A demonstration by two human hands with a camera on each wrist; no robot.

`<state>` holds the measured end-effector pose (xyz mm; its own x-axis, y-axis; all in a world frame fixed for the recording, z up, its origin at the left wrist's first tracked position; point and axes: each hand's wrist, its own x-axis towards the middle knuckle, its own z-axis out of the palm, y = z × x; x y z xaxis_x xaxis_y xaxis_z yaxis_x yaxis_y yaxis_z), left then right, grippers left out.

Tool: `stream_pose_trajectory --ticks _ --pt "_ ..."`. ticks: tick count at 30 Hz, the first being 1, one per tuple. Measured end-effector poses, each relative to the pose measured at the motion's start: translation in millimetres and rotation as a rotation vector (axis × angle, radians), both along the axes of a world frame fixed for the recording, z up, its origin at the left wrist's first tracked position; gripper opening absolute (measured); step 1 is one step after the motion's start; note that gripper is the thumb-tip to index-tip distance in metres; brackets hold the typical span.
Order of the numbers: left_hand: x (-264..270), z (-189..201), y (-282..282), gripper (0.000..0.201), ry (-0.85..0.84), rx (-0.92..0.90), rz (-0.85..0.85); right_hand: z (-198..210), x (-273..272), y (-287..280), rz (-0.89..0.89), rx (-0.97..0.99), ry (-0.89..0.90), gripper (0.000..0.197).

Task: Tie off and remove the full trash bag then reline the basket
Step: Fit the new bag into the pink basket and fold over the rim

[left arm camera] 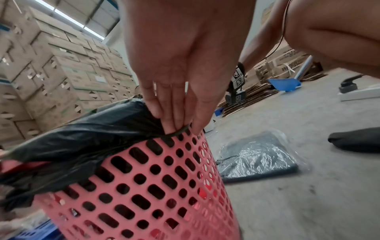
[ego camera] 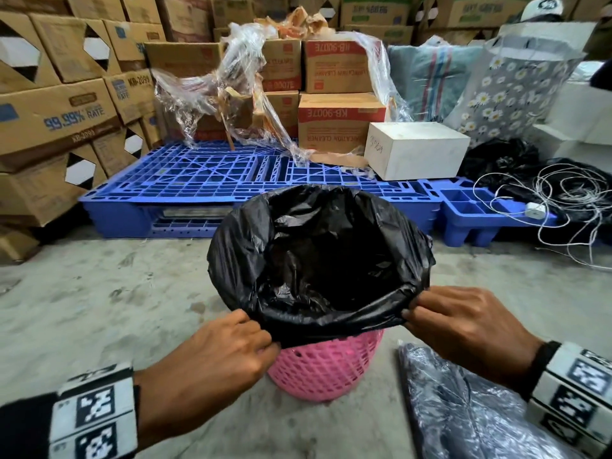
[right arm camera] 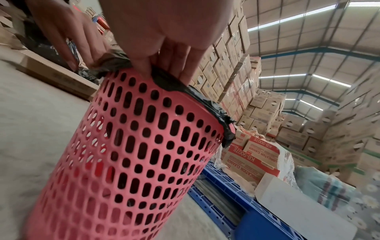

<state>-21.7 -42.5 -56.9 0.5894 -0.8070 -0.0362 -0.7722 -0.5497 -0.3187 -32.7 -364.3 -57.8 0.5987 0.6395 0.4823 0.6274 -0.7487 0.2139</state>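
Black bag [ego camera: 318, 260] lines our pink basket [ego camera: 326, 366], which stands on the concrete floor [ego camera: 99, 309] before a blue pallet [ego camera: 205, 173]. We pinch its near edge over the rim, our left hand [ego camera: 215, 356] at one side and our right hand [ego camera: 463, 329] at the other. Beside the basket lies a clear-wrapped dark packet [ego camera: 463, 409].

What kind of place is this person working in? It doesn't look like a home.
Most likely a warehouse or stockroom. Stacked cardboard cartons line the walls, a blue plastic pallet lies on the bare concrete floor, and the right wrist view shows a high metal roof.
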Motion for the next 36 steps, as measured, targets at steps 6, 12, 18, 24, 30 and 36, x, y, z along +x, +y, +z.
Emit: stream_pose_trajectory --ticks 6,12,18,24,30,36 --pt "0 22 2 0.021 0.278 -0.135 0.006 -22 0 -13 -0.034 -0.131 0.171 0.019" --pt "26 39 12 0.057 -0.032 -0.368 -0.031 20 4 0 -0.138 0.155 0.127 0.042" --pt "52 34 20 0.034 0.118 -0.126 0.071 30 14 19 -0.113 -0.118 0.345 0.036" --pt "9 39 28 0.029 0.209 -0.101 -0.067 52 -20 16 0.009 -0.184 0.581 0.034" --pt "-1 56 34 0.049 0.427 -0.264 -0.183 74 -25 32 0.013 -0.241 0.848 0.060" --pt "54 47 44 0.074 0.376 -0.329 0.273 109 27 82 -0.043 -0.309 0.822 0.077"
